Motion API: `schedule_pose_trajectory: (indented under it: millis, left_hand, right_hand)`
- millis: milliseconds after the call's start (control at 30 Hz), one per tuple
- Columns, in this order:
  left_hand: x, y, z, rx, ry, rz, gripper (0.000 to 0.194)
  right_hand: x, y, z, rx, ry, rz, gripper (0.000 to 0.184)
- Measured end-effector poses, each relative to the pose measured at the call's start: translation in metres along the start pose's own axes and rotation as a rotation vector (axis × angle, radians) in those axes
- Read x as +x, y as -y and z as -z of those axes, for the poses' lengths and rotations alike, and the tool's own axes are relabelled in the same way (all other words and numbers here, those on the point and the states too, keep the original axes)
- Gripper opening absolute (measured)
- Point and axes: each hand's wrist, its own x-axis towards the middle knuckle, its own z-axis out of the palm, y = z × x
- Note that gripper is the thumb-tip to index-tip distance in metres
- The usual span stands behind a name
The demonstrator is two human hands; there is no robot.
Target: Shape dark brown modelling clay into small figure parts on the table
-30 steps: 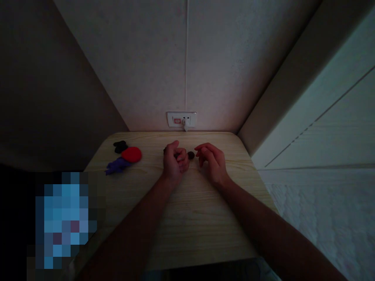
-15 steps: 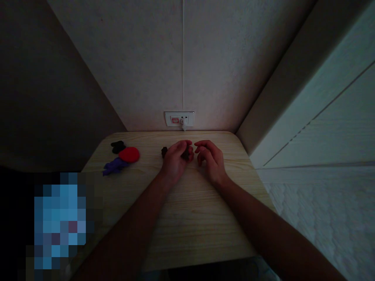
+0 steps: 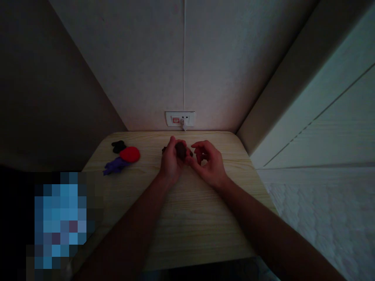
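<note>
My left hand [image 3: 170, 160] is cupped round a dark brown lump [image 3: 181, 150] that looks like modelling clay, its thumb raised along the near side. More dark brown material [image 3: 164, 150] peeks out left of that hand, partly hidden behind it. My right hand [image 3: 209, 162] curves beside the lump, fingers and thumb apart with nothing visible between them. Its thumb tip reaches the lump's right side, close to the left fingertips; whether it presses on the lump I cannot tell.
Left on the wooden tabletop [image 3: 199, 226] lie a red flat round piece [image 3: 130, 154], a purple piece [image 3: 115, 165] and a black piece [image 3: 118, 146]. A wall socket [image 3: 180, 119] with a plug sits behind the table. A pale panel [image 3: 322, 117] stands at right.
The left hand has opened upward, so more of the brown lump shows. My right thumb has moved left to the lump, and the right fingers have spread away from the thumb.
</note>
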Motion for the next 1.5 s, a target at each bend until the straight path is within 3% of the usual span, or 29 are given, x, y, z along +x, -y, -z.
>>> schedule_pose_trajectory:
  millis: [200, 433, 700, 867, 1033, 1167, 1333, 1500]
  left_hand:
    - [0.003, 0.009, 0.004, 0.094, -0.044, -0.116, 0.047]
    - [0.001, 0.018, 0.003, 0.300, -0.063, -0.269, 0.047]
    - [-0.003, 0.016, -0.004, 0.343, -0.144, -0.355, 0.054]
    - [-0.001, 0.006, -0.006, -0.006, -0.099, -0.209, 0.043]
    - [-0.001, -0.013, -0.004, -0.227, -0.044, -0.037, 0.016]
    - [-0.005, -0.020, -0.001, -0.229, -0.065, 0.045, 0.037]
    - [-0.009, -0.016, -0.004, -0.157, -0.062, 0.079, 0.040]
    - [-0.010, -0.012, -0.010, -0.056, -0.138, 0.068, 0.053]
  right_hand:
    - [0.000, 0.001, 0.000, -0.050, 0.088, 0.179, 0.014]
    - [-0.005, 0.000, -0.008, -0.015, 0.056, 0.017, 0.015]
    - [-0.003, -0.003, -0.013, -0.138, 0.025, 0.089, 0.020]
    - [-0.002, 0.002, -0.005, -0.062, 0.006, 0.051, 0.021]
    - [-0.002, 0.004, 0.001, -0.024, -0.014, 0.030, 0.017]
    - [0.000, 0.002, 0.003, -0.020, -0.021, 0.025, 0.016]
    - [-0.001, 0.003, 0.005, -0.015, -0.015, -0.015, 0.017]
    - [-0.001, -0.001, 0.004, -0.020, -0.011, -0.024, 0.017]
